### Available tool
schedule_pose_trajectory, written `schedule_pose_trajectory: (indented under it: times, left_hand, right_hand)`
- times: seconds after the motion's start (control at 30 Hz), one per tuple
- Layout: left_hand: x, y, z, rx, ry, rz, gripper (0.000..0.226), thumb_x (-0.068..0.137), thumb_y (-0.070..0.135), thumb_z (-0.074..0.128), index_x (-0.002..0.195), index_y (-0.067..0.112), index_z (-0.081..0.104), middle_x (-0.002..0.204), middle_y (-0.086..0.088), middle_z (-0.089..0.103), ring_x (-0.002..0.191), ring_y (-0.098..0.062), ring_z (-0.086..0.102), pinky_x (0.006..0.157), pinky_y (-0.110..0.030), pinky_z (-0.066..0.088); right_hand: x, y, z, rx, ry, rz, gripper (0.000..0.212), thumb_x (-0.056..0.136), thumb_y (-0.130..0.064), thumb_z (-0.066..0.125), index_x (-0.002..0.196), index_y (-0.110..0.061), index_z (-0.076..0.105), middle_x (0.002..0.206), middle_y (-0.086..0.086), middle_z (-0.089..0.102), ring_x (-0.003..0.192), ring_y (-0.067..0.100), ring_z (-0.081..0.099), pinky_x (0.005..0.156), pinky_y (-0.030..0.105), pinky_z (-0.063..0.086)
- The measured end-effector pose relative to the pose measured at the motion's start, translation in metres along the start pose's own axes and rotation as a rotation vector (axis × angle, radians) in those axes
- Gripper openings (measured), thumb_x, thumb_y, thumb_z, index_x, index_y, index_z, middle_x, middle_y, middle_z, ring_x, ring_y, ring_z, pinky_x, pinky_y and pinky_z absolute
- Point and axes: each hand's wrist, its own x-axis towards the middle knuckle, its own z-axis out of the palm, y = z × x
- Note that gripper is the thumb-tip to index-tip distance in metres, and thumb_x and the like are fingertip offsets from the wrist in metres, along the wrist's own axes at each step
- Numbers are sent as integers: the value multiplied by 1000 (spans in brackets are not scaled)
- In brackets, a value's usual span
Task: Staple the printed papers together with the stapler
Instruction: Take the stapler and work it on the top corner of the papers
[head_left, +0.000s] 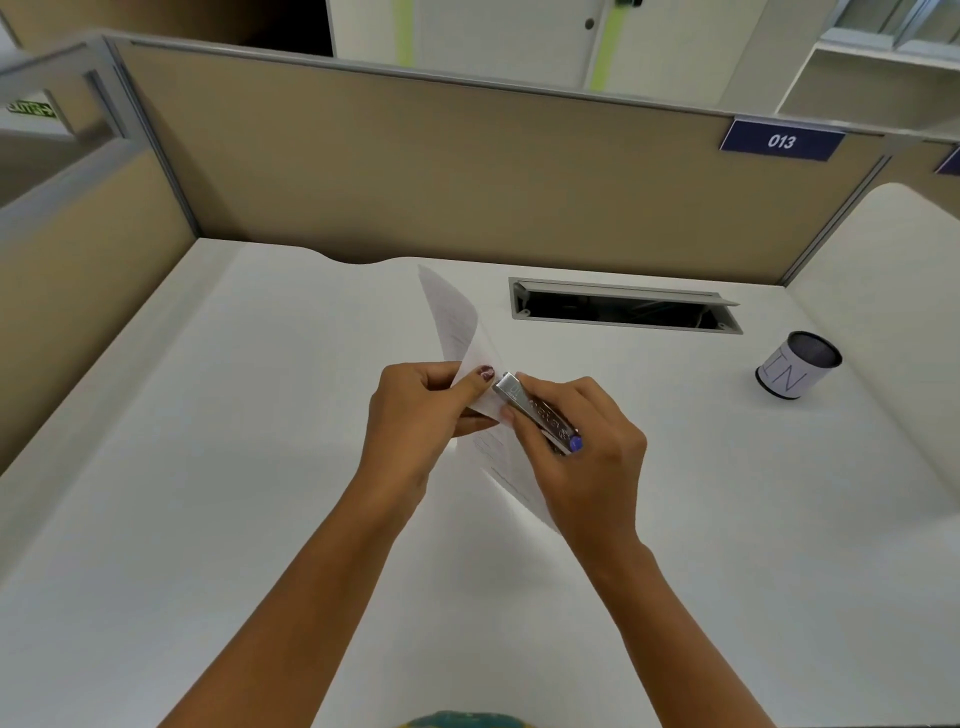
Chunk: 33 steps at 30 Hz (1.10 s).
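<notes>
- Head view shows the printed papers held up in the air over the middle of the white desk, tilted on edge, with faint lines of print on them.
- The stapler, silver with a blue end, sits at the near edge of the papers, its front end touching the sheets just beside the left thumb.
- The left hand pinches the papers: the thumb lies on the side facing the camera, and the other fingers are curled behind the sheets.
- The right hand grips the stapler, with fingers wrapped around its body; the lower part of the papers passes behind this hand.
- I cannot tell if the stapler mouth is pressed closed on the paper.
- Both forearms reach in from the bottom of the frame, bare.
- Behind the papers, a rectangular cable opening with a grey lid is set into the desk.
- To the right, well apart from the hands, stands a round pen cup wrapped in white paper with the letters "IN".
- A beige partition wall closes the desk at the back, and it carries a blue plate with the number 013.
</notes>
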Motion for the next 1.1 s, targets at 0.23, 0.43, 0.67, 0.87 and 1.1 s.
schedule_pose_trajectory:
  times: [0.23, 0.43, 0.67, 0.87, 1.1]
  left_hand:
    - [-1, 3, 0, -43, -33, -51, 16, 85, 23, 67, 100, 20, 69, 115, -7, 69, 80, -21, 73, 86, -39, 57]
    - [2, -3, 0, -2, -37, -9, 8, 83, 27, 68, 81, 35, 66, 99, 1, 71, 68, -10, 73, 74, -26, 58]
    - [10, -16, 5, -18, -25, -77, 10, 84, 27, 68, 91, 22, 72, 92, -3, 75, 74, -17, 74, 83, -36, 58]
    - [17, -25, 4, -86, -47, -153, 10, 86, 22, 67, 85, 15, 74, 78, -4, 76, 70, -19, 74, 70, -26, 60]
    - [20, -28, 4, -118, -51, -163, 9, 87, 22, 66, 86, 16, 74, 73, 1, 76, 70, -17, 74, 63, -19, 58]
  right_hand:
    - [-1, 9, 3, -11, 44, -96, 33, 74, -11, 81, 104, 0, 71, 85, 13, 71, 74, 16, 64, 72, 10, 50]
    - [6, 21, -1, -109, 9, -231, 29, 78, -18, 77, 102, -2, 73, 81, 12, 72, 68, 20, 64, 59, 26, 55]
    - [-1, 20, 11, 274, -31, 205, 26, 79, -19, 76, 103, -11, 71, 90, -5, 70, 78, 2, 63, 72, 10, 48]
    - [-4, 25, 14, 170, -31, 82, 26, 76, -11, 80, 100, -7, 72, 87, 3, 69, 75, 4, 60, 68, 12, 50]
    - [0, 34, 15, 156, -59, 42, 25, 76, -12, 79, 99, -5, 72, 86, 7, 70, 73, 10, 62, 66, 15, 51]
